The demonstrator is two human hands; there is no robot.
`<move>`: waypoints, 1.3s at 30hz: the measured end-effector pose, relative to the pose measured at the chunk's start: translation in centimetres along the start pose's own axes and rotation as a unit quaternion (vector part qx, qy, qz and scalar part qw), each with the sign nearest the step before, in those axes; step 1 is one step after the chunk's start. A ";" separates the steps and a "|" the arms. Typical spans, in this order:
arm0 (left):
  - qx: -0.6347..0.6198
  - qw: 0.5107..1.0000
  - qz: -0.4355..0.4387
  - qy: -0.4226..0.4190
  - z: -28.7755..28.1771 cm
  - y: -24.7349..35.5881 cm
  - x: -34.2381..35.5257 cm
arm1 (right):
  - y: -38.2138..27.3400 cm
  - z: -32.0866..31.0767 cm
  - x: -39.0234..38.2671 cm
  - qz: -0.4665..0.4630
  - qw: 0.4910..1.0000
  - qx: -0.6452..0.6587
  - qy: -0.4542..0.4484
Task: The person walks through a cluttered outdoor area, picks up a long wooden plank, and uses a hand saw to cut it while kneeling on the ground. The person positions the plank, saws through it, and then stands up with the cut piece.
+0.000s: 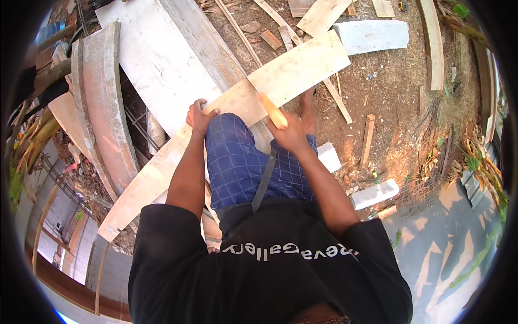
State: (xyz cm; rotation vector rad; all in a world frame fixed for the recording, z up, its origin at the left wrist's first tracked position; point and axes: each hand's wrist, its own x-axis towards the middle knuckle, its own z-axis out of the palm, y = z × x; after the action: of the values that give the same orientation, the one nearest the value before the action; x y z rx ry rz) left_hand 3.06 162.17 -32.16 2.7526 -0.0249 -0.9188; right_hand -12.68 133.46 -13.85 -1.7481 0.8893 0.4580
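A long pale wooden plank runs diagonally across my lap, with my left knee against it. My left hand grips the plank at its upper edge, the thumb lying on its face. In my right hand is a handsaw, held by its yellow-orange handle. The saw's thin blade, seen nearly edge-on, crosses the plank to the right of my left hand. How deep the blade sits in the wood I cannot tell.
A wide white board and a grey beam lie beyond the plank. A curved trough-like piece stands at the left. White blocks and wood offcuts are scattered over the dirt at the right.
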 end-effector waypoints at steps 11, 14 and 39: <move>-0.013 1.000 -0.024 -0.002 -0.3 0.0 0.5 | -1.3 -9.0 -16.4 0.023 0.999 0.000 -0.039; -0.006 1.000 -0.023 -0.013 -0.7 0.8 1.3 | 0.5 -2.3 -4.2 -0.012 1.000 -0.001 -0.008; -0.013 0.999 -0.040 -0.014 -0.4 -0.5 0.4 | -0.8 -10.5 -17.0 0.081 0.989 -0.056 -0.110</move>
State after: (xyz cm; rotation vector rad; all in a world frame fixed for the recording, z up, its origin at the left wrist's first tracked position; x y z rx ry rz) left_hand 3.60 162.70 -32.19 2.7351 0.0930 -0.9719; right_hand -24.29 129.68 1.95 -1.6926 0.8647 0.8052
